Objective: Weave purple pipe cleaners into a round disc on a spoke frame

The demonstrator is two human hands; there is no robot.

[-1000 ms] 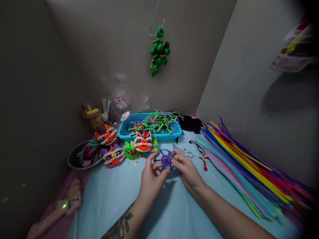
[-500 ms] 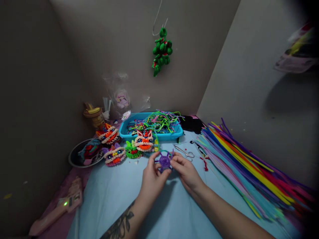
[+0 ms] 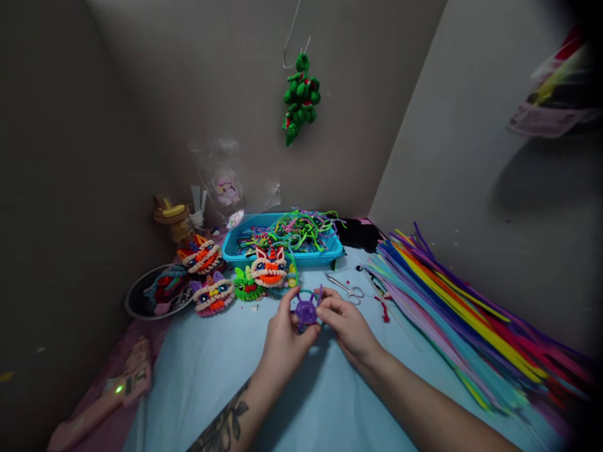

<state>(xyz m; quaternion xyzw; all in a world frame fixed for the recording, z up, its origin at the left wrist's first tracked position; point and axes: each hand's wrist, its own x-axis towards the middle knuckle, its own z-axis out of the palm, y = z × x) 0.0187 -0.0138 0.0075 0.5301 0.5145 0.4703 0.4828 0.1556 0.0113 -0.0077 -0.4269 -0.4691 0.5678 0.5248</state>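
A purple pipe-cleaner piece [image 3: 306,311], a coiled disc with spokes reaching out to a partly teal ring, is held up between both hands over the blue table cover [image 3: 207,376]. My left hand [image 3: 288,333] curls around its left and lower side, thumb below and index finger above. At the right edge, my right hand [image 3: 346,323] pinches the piece with thumb and fingertips, close to a purple end that sticks up. Just behind the hands sit several pipe-cleaner lion heads, among them an orange and cream one [image 3: 269,269] and a green one [image 3: 247,286].
Scissors [image 3: 348,290] lie beyond my right hand. A blue basket [image 3: 282,257] of pipe-cleaner scraps stands at the back. Long coloured pipe cleaners [image 3: 452,301] spread along the right. At left are a metal bowl [image 3: 136,307] and a pink glue gun [image 3: 108,395] with a lit green light.
The whole view has shifted slightly, so things appear a little further left. Both hands keep hold of the purple piece, which is tilted slightly differently.
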